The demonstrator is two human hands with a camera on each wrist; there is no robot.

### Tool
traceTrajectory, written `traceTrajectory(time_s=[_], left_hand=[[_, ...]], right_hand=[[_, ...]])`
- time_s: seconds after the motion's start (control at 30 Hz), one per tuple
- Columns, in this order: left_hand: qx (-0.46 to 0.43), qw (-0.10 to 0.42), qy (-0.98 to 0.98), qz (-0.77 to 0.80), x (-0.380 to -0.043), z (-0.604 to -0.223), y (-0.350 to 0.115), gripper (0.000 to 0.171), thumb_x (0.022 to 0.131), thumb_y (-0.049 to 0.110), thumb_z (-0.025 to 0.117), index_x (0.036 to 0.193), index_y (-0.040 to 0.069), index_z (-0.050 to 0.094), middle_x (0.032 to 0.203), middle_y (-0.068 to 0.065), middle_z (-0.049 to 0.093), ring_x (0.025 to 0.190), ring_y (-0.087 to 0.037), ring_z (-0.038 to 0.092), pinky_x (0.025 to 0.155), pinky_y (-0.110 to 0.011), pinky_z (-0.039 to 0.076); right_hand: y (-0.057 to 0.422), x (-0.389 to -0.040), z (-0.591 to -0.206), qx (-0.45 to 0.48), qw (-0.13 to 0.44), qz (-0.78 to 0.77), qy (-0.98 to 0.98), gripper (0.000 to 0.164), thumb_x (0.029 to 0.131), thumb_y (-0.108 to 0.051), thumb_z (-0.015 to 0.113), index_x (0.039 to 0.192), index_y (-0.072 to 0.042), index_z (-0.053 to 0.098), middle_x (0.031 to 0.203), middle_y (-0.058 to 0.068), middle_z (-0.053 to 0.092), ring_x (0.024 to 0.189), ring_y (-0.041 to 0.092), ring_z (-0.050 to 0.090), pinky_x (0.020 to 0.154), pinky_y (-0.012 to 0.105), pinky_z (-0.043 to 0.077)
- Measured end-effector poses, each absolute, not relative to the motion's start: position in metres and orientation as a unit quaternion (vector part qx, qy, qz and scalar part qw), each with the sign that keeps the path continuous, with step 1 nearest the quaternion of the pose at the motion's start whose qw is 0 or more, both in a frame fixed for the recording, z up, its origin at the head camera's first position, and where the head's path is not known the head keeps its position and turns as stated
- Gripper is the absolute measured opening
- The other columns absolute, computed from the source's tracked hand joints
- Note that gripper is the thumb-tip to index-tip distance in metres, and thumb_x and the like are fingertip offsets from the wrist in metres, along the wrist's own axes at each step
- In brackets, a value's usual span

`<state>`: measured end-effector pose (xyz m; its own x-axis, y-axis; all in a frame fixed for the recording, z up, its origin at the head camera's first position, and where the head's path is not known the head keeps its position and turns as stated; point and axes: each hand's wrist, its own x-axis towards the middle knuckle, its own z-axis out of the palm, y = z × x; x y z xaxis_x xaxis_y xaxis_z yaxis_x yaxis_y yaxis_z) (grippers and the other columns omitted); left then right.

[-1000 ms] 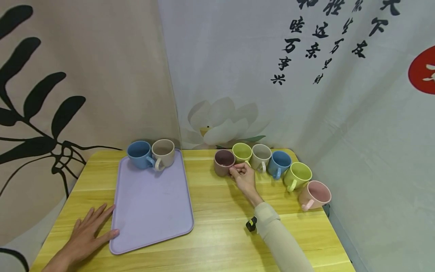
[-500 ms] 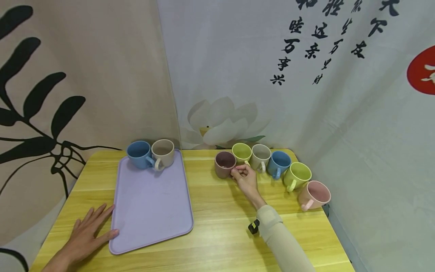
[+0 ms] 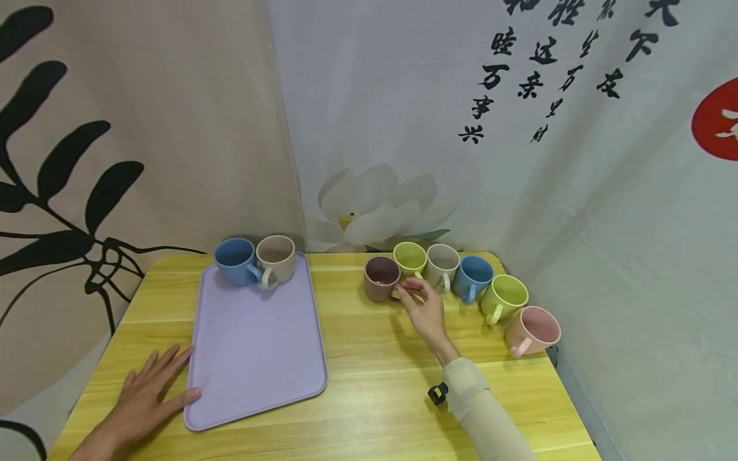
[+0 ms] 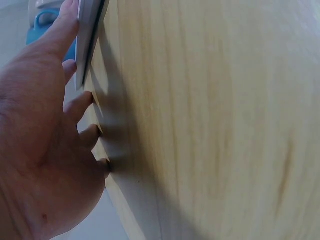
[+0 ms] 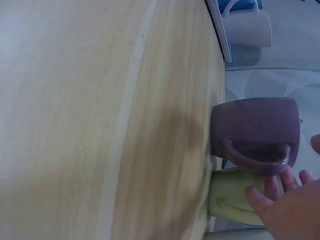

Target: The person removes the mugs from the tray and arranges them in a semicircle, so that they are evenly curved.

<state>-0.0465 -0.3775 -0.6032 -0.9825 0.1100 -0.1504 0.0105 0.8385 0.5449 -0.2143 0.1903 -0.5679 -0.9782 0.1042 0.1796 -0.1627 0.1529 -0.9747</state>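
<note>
A dark purple mug (image 3: 381,280) stands upright on the table, left of a yellow-green mug (image 3: 410,257). My right hand (image 3: 425,314) is at its handle (image 5: 257,162); in the right wrist view the fingertips lie right beside the handle, the thumb held apart and nothing gripped. At left, my left hand (image 3: 148,397) rests with spread, straight fingers against the left edge of a lilac tray (image 3: 259,358), its thumb on the rim. On the tray's far end are a blue mug (image 3: 235,264) and a beige mug (image 3: 277,261).
Rightward from the yellow-green mug curves a row: a grey-white mug (image 3: 442,266), a second blue mug (image 3: 474,278), another yellow-green mug (image 3: 505,298) and a pink mug (image 3: 534,330) near the right edge. A printed cloth backdrop (image 3: 375,115) hangs behind the wooden table (image 3: 369,397).
The purple mug shifted very slightly right, then stayed still. My right hand has loosened from its handle and drawn a little to the right. The left hand keeps its place.
</note>
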Motion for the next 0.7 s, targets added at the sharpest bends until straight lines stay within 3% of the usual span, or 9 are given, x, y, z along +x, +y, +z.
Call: traceTrajectory(time_s=[0.1,0.17,0.37,0.57,0.7], left_hand=[[0.031,0.087,0.954,0.284,-0.046,-0.603,-0.377,0.096,0.107,0.055,0.073,0.18,0.014,0.026,0.177,-0.047,0.021,0.159,-0.083,0.004,0.113,-0.103,-0.002],[0.031,0.086,0.954,0.286,-0.045,-0.602,-0.377,0.096,0.107,0.055,0.073,0.18,0.014,0.026,0.178,-0.047,0.02,0.159,-0.082,0.004,0.113,-0.103,-0.003],[0.031,0.087,0.955,0.283,-0.046,-0.602,-0.379,0.096,0.107,0.055,0.072,0.181,0.016,0.025,0.178,-0.046,0.02,0.159,-0.083,0.005,0.112,-0.104,0.0],[0.035,0.084,0.955,0.281,-0.045,-0.603,-0.38,0.096,0.108,0.054,0.072,0.181,0.017,0.024,0.179,-0.046,0.02,0.16,-0.082,0.005,0.112,-0.104,0.0],[0.032,0.088,0.956,0.277,-0.046,-0.602,-0.378,0.096,0.108,0.056,0.072,0.181,0.016,0.025,0.178,-0.046,0.02,0.16,-0.082,0.006,0.112,-0.103,0.0]], right_hand=[[0.19,-0.209,-0.562,0.042,0.113,0.635,-0.763,0.04,0.103,-0.003,0.082,0.139,0.006,0.068,0.138,0.029,0.074,0.132,0.043,0.071,0.123,0.059,0.057],[0.189,-0.206,-0.558,0.06,0.122,0.623,-0.77,0.044,0.103,-0.005,0.082,0.142,0.006,0.067,0.142,0.027,0.073,0.138,0.046,0.068,0.126,0.066,0.051],[0.186,-0.198,-0.546,0.106,0.149,0.573,-0.799,0.054,0.102,-0.01,0.085,0.15,0.003,0.064,0.151,0.026,0.07,0.147,0.044,0.065,0.133,0.055,0.048],[0.174,-0.192,-0.533,0.147,0.186,0.511,-0.826,0.058,0.1,-0.017,0.085,0.154,-0.009,0.065,0.157,0.019,0.069,0.149,0.042,0.064,0.125,0.068,0.051],[0.162,-0.187,-0.527,0.175,0.183,0.504,-0.826,0.061,0.102,-0.02,0.083,0.159,-0.015,0.062,0.162,0.016,0.065,0.147,0.045,0.065,0.117,0.066,0.058]])
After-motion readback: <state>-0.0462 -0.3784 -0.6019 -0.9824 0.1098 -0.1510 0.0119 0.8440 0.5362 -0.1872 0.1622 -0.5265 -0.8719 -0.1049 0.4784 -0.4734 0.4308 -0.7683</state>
